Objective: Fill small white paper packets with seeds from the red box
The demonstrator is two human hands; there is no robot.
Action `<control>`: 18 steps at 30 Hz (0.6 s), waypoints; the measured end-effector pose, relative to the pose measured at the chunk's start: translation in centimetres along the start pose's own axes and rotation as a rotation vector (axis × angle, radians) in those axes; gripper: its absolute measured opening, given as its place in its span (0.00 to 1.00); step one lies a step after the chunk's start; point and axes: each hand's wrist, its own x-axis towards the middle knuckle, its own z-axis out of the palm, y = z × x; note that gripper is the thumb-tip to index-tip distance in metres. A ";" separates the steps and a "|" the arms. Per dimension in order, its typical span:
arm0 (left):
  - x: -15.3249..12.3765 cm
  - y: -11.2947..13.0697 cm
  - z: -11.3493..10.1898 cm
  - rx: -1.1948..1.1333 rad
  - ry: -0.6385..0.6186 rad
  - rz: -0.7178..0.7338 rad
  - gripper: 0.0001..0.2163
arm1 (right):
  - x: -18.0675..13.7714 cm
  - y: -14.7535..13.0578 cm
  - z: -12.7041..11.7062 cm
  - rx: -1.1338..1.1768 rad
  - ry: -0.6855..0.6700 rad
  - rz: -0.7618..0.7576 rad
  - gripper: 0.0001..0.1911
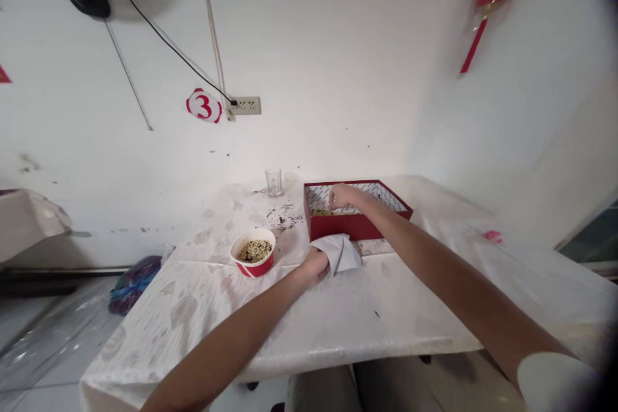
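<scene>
My left hand (316, 264) is closed on a white paper sheet (342, 253) in front of the red box. The sheet looks folded or cupped and touches or nearly touches the box's front wall. My right hand (344, 195) is inside the open red box (347, 227), near its left end, fingers bent together in a pinch. What they hold, if anything, is too small to see. Small yellowish and dark grains (321, 212) lie on the box's patterned floor below that hand. Left of my left hand stands a red-and-white paper bowl (255, 270) with mixed pale and dark beans or grains in it.
A clear glass (273, 183) stands at the back by the wall. Dark grains (288, 219) are scattered between bowl and box. A pale patterned cloth (183, 309) covers the table. A wall socket (246, 105) with a black cable is above; a blue bag (138, 283) lies to the left.
</scene>
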 end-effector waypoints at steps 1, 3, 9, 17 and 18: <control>-0.1 0.0 -0.1 0.001 0.000 -0.011 0.25 | 0.5 0.6 0.1 -0.011 -0.069 0.036 0.11; -0.2 0.1 -0.2 -0.002 -0.007 -0.022 0.27 | 1.2 1.2 0.6 -0.019 -0.177 0.076 0.13; -0.5 0.2 -0.3 0.012 0.027 -0.025 0.31 | 2.4 1.5 2.3 -0.002 -0.295 0.092 0.16; -0.3 0.4 -0.6 -0.028 -0.032 -0.053 0.27 | 2.5 2.1 2.5 -0.027 -0.371 0.122 0.19; -0.3 0.4 -0.6 -0.038 -0.025 -0.061 0.28 | 2.4 2.1 2.4 -0.031 -0.366 0.119 0.20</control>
